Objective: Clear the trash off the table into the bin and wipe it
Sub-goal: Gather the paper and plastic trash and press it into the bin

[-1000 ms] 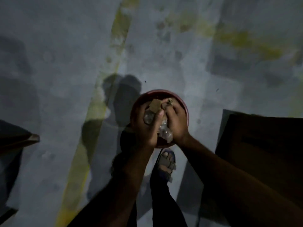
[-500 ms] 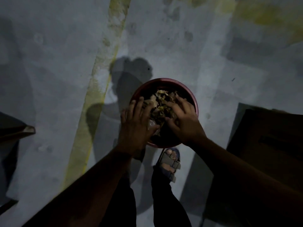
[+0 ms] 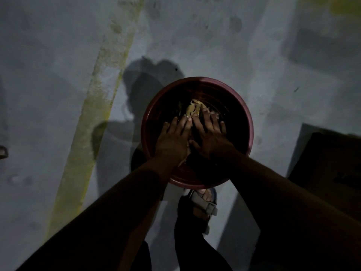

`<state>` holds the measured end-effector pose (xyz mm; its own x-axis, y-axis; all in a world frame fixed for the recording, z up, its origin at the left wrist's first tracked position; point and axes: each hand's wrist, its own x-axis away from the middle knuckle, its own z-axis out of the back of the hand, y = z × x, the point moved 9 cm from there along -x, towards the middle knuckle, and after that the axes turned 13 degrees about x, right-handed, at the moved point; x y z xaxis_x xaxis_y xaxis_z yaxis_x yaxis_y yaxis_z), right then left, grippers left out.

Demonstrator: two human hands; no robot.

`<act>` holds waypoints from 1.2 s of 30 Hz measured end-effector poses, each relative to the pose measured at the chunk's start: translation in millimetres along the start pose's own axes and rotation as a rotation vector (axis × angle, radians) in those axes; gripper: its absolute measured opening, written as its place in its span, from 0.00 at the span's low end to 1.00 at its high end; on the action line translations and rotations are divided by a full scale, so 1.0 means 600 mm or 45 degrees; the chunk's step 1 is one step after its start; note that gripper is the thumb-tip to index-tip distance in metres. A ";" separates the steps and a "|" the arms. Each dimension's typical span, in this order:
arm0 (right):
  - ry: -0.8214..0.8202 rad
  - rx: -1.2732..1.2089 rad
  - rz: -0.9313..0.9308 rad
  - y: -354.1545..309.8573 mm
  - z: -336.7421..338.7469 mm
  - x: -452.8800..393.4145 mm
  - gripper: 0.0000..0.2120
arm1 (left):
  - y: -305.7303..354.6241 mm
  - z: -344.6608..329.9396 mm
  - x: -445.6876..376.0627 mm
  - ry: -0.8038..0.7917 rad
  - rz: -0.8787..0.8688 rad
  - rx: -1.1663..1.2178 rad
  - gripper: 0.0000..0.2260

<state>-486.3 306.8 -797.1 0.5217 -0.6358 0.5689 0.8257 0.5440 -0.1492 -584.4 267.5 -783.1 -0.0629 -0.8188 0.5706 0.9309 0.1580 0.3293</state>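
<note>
Head view looks straight down into a round red bin (image 3: 150, 106) standing on a grey concrete floor (image 3: 214, 45), its rim fully visible except at the near edge, where both forearms cross it. Inside lies crumpled trash (image 3: 192, 109), brownish paper or leaves with a bit of clear wrapper beside it, low in the dark interior; how deep the pile goes cannot be told. Both hands reach into the bin side by side, palms down: the left hand (image 3: 173, 141) and the right hand (image 3: 211, 137) each have fingers spread and straight, fingertips resting on or just above the trash, holding nothing. Beyond the rim, open floor stretches away on the far and left sides. A faded yellow stripe (image 3: 93, 106) runs diagonally across the floor left of the bin, well apart from it. Just below the near rim a sandalled foot (image 3: 203, 202) stands on the floor. At the right edge a dark boxy object (image 3: 328, 165) sits near the bin, too dim to identify.
</note>
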 end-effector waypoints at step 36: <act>0.613 -0.131 -0.760 -0.167 0.758 0.933 0.31 | 0.498 0.760 0.775 0.359 -1.079 -0.306 0.36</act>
<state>-374.8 145.2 -95.9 -0.0013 -0.9862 0.1654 0.9999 -0.0040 -0.0155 -499.5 185.4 -76.3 -0.6965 -0.7175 -0.0045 0.6654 -0.6482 0.3704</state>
